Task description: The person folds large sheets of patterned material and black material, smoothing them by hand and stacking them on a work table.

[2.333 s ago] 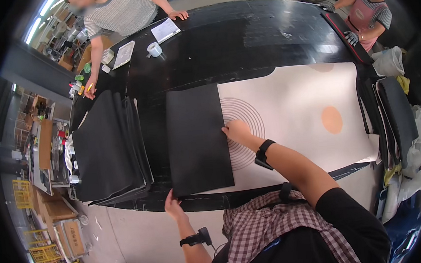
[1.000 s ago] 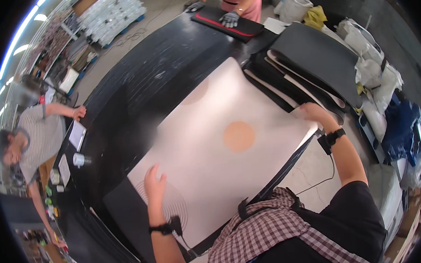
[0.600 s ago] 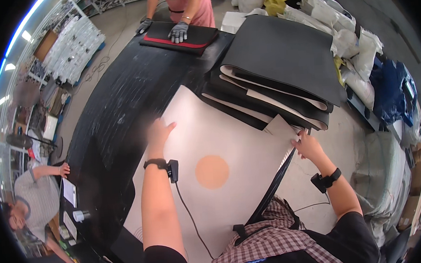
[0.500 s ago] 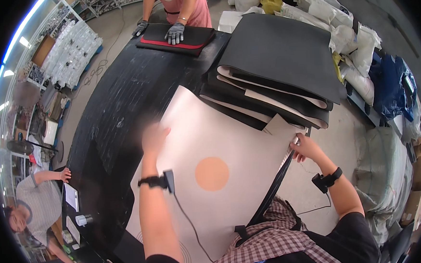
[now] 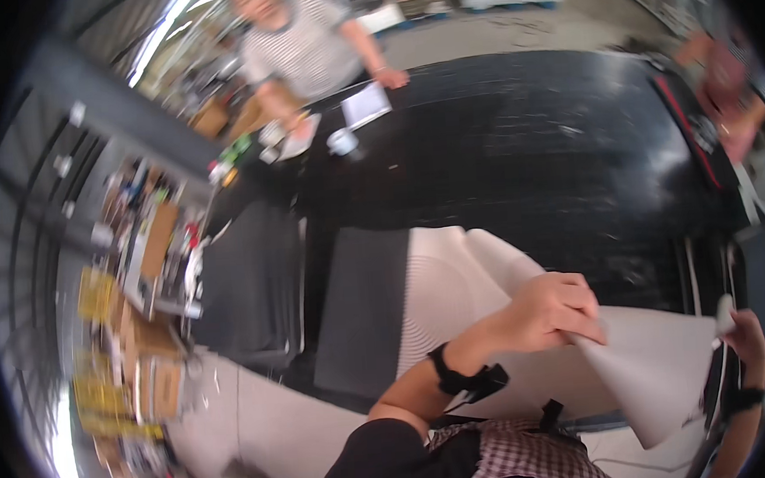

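While the left hand [image 5: 551, 309] pinches the cream sheet [image 5: 645, 372] mid-fold, the right hand [image 5: 740, 333] grips its right corner. Sheet lifted off the black table [image 5: 516, 134], near edge; fold looks half done. Dark panel [image 5: 362, 310] lies left, uncovered.

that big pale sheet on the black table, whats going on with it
A person is handling the large pale sheet with both bare hands. The left hand pinches it near the middle and lifts it so it folds up off the black table, while the right hand grips its far right edge. A dark sheet lies flat beside it on the left. Across the table, another person in a striped shirt leans over papers.
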### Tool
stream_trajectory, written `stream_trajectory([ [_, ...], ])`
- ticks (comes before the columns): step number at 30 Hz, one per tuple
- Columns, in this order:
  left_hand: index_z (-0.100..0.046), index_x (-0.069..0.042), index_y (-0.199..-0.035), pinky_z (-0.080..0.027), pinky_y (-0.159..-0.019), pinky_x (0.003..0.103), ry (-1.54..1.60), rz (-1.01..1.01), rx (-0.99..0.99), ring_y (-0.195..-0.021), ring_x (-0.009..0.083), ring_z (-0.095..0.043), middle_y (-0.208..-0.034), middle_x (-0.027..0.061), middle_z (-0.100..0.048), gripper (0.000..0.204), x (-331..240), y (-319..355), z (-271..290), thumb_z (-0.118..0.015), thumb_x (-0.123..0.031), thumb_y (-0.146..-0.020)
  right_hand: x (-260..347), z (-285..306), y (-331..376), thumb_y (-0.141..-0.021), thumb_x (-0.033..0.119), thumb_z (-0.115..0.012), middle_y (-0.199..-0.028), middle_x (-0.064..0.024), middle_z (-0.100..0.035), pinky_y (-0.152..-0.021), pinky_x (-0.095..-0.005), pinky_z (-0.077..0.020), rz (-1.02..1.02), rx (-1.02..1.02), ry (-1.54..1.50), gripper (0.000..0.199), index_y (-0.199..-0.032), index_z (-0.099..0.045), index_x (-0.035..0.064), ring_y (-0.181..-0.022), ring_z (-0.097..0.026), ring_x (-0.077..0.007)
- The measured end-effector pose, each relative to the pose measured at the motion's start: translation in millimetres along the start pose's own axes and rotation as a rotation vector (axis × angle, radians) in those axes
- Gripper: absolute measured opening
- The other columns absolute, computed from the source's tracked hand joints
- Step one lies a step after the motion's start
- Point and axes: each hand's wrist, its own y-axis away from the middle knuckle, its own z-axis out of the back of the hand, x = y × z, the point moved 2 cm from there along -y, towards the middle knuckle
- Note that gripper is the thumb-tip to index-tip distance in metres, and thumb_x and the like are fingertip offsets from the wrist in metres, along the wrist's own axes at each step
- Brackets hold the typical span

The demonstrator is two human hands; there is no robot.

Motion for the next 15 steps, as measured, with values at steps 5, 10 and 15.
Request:
stream_trajectory([
  [5,-0.070,-0.013,-0.080,-0.041,-0.058,0.026,-0.074,-0.030,-0.267,-0.070,0.0153,-0.048,-0.073,-0.0034,-0.052,0.025,-26,35,37,-0.068,-0.006,-0.056,80,3,-49,-0.086,0.020,-0.057,-0.096,-0.0124,-0.060,-0.075,-0.0335,-0.0485,-0.043,0.227,0.329,0.026,-0.109,-0.053,0.0090,-0.089,-0.056,-0.0200],
  [10,-0.071,-0.015,-0.078,-0.039,-0.061,0.027,0.040,0.007,-0.360,-0.072,0.0166,-0.045,-0.074,-0.0044,-0.053,0.018,-26,56,64,-0.071,-0.009,-0.061,130,28,-76,-0.085,0.022,-0.060,-0.100,-0.0132,-0.060,-0.082,-0.0330,-0.0458,0.193,0.107,0.491,0.034,-0.116,-0.052,0.0088,-0.096,-0.053,-0.0224],
  [15,-0.071,-0.020,-0.083,-0.038,-0.072,0.030,0.057,-0.057,-0.181,-0.079,0.0171,-0.045,-0.078,-0.0059,-0.055,0.019,-25,37,40,-0.069,-0.016,-0.064,186,-4,-125,-0.089,0.021,-0.052,-0.107,-0.0116,-0.055,-0.079,-0.0321,-0.0478,0.539,-0.118,0.516,0.038,-0.119,-0.045,-0.0003,-0.096,-0.054,-0.0230],
])
